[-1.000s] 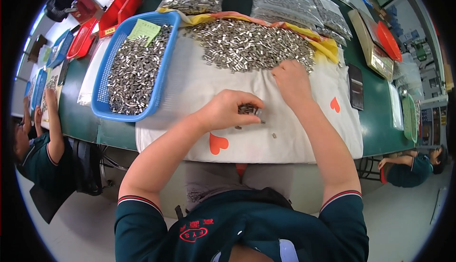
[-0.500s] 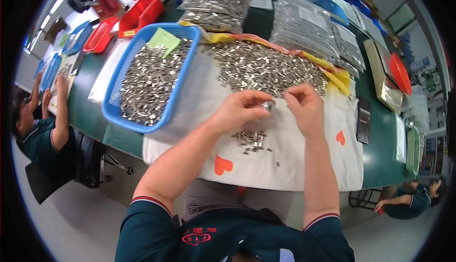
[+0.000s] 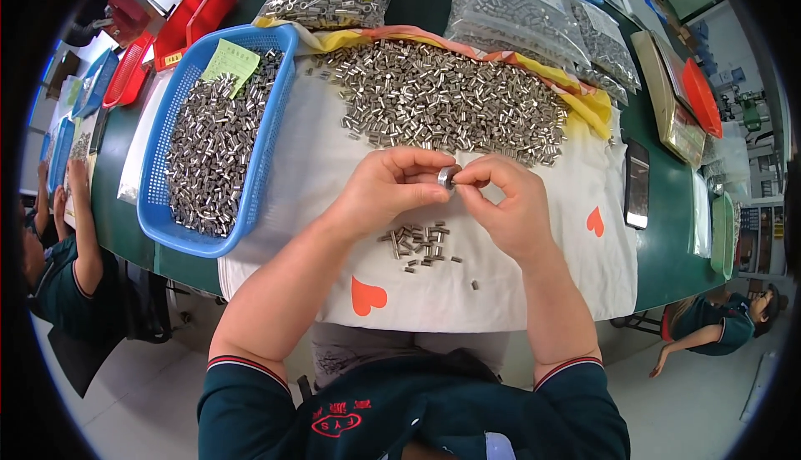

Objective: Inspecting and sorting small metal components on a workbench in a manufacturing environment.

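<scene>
My left hand (image 3: pixel 385 186) grips a small round metal piece (image 3: pixel 445 178) between thumb and fingers, above the white cloth. From the other side my right hand (image 3: pixel 511 205) reaches that piece, thumb and forefinger pinched against its end. Whatever the right fingertips hold is too small or too covered to make out. Just beyond both hands spreads a large heap of short silvery metal sleeves (image 3: pixel 442 101). On the near side, below the left hand, lies a small loose group of similar sleeves (image 3: pixel 421 241), with a single sleeve (image 3: pixel 475 285) apart from it.
A blue plastic basket (image 3: pixel 264 147) full of sleeves stands at left, a green paper on top. Clear bags of metal parts (image 3: pixel 513 13) line the back. A dark phone (image 3: pixel 637 184) lies right of the white cloth (image 3: pixel 576 285). Co-workers sit far left and far right.
My right hand has moved left and met the round metal piece in my left hand; they were apart before. The whole view has shifted slightly.
</scene>
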### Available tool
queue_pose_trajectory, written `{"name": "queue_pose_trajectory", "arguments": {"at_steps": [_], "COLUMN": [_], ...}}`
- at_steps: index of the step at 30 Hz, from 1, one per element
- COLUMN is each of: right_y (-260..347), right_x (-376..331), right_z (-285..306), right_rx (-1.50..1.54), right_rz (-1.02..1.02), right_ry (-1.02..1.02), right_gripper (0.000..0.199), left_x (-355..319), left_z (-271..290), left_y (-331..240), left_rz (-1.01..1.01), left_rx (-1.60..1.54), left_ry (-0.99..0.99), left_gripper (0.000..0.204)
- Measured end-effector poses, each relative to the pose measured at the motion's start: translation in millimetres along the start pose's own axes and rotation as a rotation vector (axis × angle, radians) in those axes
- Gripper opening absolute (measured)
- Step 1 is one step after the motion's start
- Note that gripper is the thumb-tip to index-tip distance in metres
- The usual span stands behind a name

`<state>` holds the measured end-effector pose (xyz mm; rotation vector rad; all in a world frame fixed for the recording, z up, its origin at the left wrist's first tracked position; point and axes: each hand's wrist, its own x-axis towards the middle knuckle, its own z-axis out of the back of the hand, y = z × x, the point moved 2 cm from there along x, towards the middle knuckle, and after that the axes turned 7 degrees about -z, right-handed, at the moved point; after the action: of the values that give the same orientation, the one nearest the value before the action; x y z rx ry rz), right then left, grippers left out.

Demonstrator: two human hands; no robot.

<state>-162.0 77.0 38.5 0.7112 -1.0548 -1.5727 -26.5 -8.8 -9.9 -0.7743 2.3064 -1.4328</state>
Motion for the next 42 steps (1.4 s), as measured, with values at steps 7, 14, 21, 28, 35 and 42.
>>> {"name": "queue_pose_trajectory", "arguments": {"at_steps": [7,14,21,28,35,42], "right_y": [2.2,-3.5,-12.3,-31.6,-33.5,-29.2], "right_x": [-4.0,1.9,5.2,10.3,9.9,9.2], "right_z": [-8.0,6.7,22.4,43.9,19.0,10.0], "right_rx": [-0.285,0.074,0.152,-0.441,-0.718,-0.805], "right_rz": [0.258,-0.144,-0.268,-0.209,0.010,-0.010], "right_ry": [-0.163,0.100,0.229,-0.106,-0.083,-0.088], "right_gripper": [0.010,0.008,0.009,0.007,0.006,0.006], "left_x": [-1.8,-3.2,-5.0,-2.7,0.1,0.6], "left_z": [0.3,-2.3,-10.5,-6.9,-4.1,-1.6], "left_y": [-1.8,-4.1,-6.3,-2.1,0.5,-0.8], "left_rz": [-0.002,0.039,0.126,0.103,0.025,0.040], "left_rx": [0.164,0.100,0.127,0.055,0.097,0.050], "left_ry": [-0.049,0.010,0.125,0.075,0.069,0.043], "left_gripper": [0.032,0.032,0.031,0.032,0.032,0.033]}}
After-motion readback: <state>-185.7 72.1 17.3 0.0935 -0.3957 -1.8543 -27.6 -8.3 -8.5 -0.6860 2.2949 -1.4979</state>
